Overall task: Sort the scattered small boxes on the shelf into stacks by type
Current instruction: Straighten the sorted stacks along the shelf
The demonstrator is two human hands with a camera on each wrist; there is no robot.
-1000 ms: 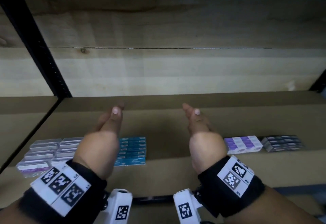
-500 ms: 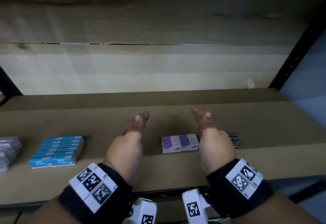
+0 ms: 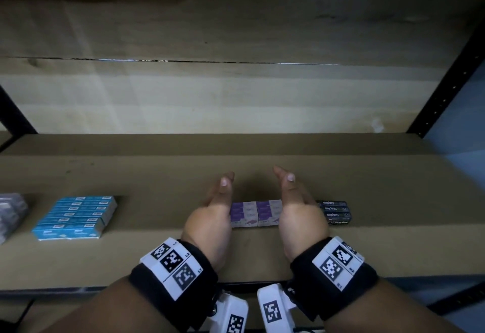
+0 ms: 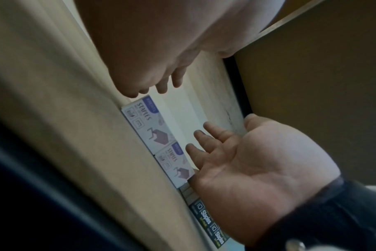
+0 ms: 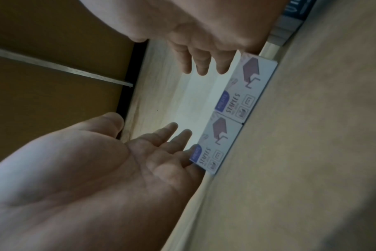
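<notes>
On the shelf (image 3: 157, 259), two flat, spread hands flank two side-by-side purple staple boxes (image 3: 256, 213).

Purple-white boxes (image 3: 256, 213) stacked mid-shelf, blue stack (image 3: 76, 217) left, black stack (image 3: 336, 212) right

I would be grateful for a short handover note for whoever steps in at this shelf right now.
Left hand: open, holding nothing, by the left end of the purple-and-white boxes.
Right hand: open, holding nothing, between those and the dark boxes.
Done: blue boxes and grey boxes lie grouped further left.
Left: probably squaring up the purple-and-white boxes.
</notes>
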